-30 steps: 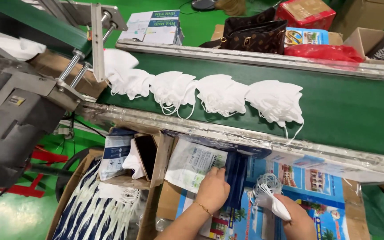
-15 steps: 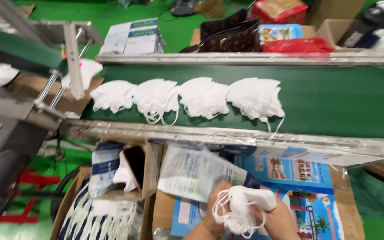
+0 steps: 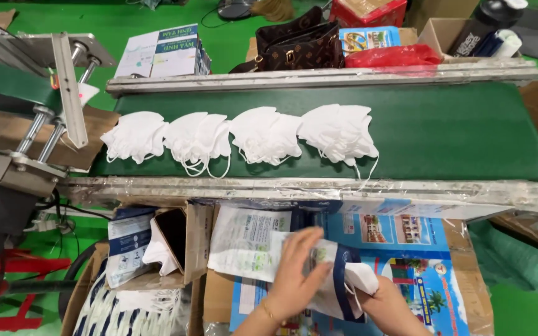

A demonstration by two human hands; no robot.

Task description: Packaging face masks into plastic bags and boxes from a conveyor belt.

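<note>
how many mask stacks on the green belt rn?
4, in a row on the conveyor belt: far-left stack, second stack, third stack, right stack. More may lie upstream, hidden by the machine.
</note>
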